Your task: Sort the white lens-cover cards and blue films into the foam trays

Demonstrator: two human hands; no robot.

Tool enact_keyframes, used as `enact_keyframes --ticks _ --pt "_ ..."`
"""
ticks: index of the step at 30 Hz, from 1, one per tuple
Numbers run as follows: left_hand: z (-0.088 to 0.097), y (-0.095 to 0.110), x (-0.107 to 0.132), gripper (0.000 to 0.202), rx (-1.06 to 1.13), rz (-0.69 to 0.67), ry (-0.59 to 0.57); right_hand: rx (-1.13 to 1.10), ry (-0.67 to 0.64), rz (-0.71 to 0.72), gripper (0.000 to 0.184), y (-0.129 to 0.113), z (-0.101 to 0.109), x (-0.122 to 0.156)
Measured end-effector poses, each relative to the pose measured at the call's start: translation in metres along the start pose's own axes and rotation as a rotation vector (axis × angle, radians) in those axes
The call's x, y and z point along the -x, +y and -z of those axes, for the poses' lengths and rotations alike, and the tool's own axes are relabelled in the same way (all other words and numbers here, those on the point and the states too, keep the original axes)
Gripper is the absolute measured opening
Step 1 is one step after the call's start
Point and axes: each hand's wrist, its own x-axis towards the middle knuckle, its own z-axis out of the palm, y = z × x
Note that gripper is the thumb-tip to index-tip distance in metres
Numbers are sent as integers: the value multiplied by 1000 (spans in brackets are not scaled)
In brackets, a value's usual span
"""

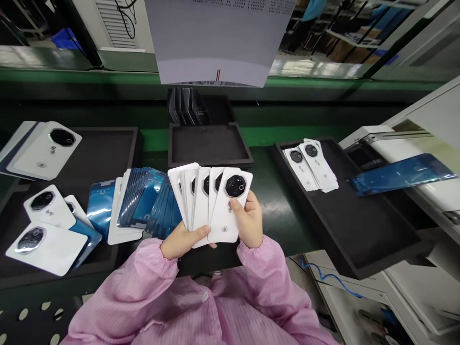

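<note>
Several white phone back covers, each with a dark camera window near its top, are fanned out between my two hands. My left hand is closed on the lower left of the fan, thumb on top. My right hand pinches the front, rightmost cover, its thumb just below the camera window. Left of the fan lie overlapping blue film-covered panels, with a white cover edge among them. Farther left, more white covers rest loosely on a black tray.
At the back centre, a smaller black tray stands near upright dark panels. On the right, another black tray carries white covers; a blue film strip overhangs its edge. A grey machine panel hangs ahead.
</note>
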Motion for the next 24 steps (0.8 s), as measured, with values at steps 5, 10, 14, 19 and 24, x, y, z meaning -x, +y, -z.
enact_keyframes --ticks 5,10,14,19,24 --pt "-7 6 -1 40 22 2 14 -68 -100 -21 28 12 -6 -3" --pt "-8 8 -1 36 6 31 16 -154 -137 -93 25 15 -7 -5" --pt "-6 6 -2 27 -70 67 -2 -171 -132 -108 28 16 -6 -5" --pt "-5 6 -1 32 -101 72 15 -164 -101 -47 30 17 -3 -3" --pt "-5 6 0 36 -92 77 11 -193 -149 28 31 18 3 -3"
